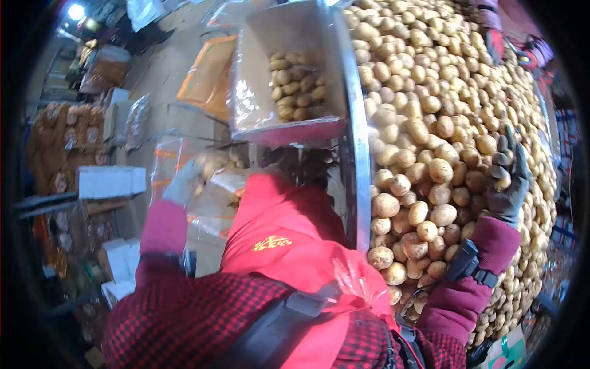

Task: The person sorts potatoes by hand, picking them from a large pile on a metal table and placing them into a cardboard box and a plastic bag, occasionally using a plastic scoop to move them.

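My right hand, in a grey glove, rests on the big heap of potatoes at the right. Its fingers are partly curled around a small potato. Down at the left, my left hand wears a light glove and is smeared by motion. It is beside several potatoes at the mouth of a clear plastic-lined container; whether it grips any of them I cannot make out.
A metal rim edges the heap. Left of it stands a plastic-lined box with potatoes inside. An orange-edged crate and white boxes are further left. Another person's sleeve shows at the top right.
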The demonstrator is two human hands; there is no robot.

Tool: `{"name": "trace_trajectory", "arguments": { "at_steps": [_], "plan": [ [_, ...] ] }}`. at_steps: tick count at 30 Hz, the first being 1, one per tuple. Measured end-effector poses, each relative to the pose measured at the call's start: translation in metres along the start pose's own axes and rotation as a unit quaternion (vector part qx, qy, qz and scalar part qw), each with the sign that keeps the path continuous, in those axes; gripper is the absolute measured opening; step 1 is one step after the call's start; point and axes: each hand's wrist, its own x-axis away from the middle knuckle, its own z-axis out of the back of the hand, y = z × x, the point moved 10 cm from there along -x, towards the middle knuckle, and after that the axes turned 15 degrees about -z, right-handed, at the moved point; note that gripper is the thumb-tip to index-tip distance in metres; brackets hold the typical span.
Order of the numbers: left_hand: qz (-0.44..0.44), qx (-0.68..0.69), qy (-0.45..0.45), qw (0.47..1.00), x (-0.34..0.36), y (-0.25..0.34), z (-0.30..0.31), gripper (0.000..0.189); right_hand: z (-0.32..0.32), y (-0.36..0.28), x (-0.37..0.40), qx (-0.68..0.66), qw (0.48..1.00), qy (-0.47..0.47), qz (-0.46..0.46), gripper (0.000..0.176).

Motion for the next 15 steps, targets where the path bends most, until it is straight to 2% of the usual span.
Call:
{"name": "trace_trajectory", "arguments": {
  "at_steps": [1,2,3,4,5,7,8,9,10,11,12,14,15],
  "plan": [
    [0.041,-0.071,0.016,0.997,0.024,-0.043,0.077,0.038,0.004,0.004,0.001,-0.054,0.998,0.014,0.011,0.05],
    [0.044,-0.059,-0.019,0.997,0.044,-0.057,0.086,0.032,0.006,0.001,0.003,-0.027,0.998,0.03,0.04,0.05],
    [0.028,0.017,-0.077,0.997,0.057,-0.051,0.047,0.027,0.009,0.0,0.005,0.0,0.997,0.047,0.062,0.05],
    [0.103,-0.073,0.028,0.992,0.082,-0.08,0.091,0.024,0.008,0.002,0.004,-0.018,0.997,0.034,0.069,0.051],
    [0.186,-0.169,0.047,0.967,0.096,-0.094,0.112,0.033,0.008,0.001,0.003,-0.036,0.996,0.023,0.082,0.051],
    [0.154,-0.224,0.02,0.962,0.09,-0.141,0.148,0.043,0.028,-0.001,-0.004,-0.049,0.992,0.054,0.101,0.053],
    [0.146,-0.35,0.051,0.924,0.091,-0.144,0.178,0.044,0.039,-0.007,-0.001,-0.043,0.989,0.069,0.122,0.053],
    [0.131,-0.471,0.088,0.868,0.083,-0.137,0.197,0.045,0.032,-0.003,-0.005,-0.107,0.99,-0.025,0.091,0.054],
    [0.125,-0.47,0.075,0.87,0.063,-0.135,0.194,0.045,0.02,-0.001,-0.004,-0.17,0.976,-0.124,0.054,0.055],
    [0.064,-0.415,0.151,0.895,0.051,-0.112,0.2,0.045,0.015,-0.006,0.004,-0.226,0.965,-0.124,0.036,0.055],
    [0.002,-0.354,0.229,0.907,0.044,-0.083,0.206,0.044,0.019,-0.013,0.008,-0.235,0.965,-0.1,0.063,0.054],
    [-0.045,-0.485,0.219,0.846,0.009,-0.009,0.159,0.046,0.031,-0.015,0.008,-0.233,0.966,-0.07,0.092,0.049],
    [-0.112,-0.513,0.22,0.822,-0.016,0.016,0.136,0.046,0.028,-0.009,0.005,-0.232,0.967,-0.056,0.094,0.047]
  ]
}}
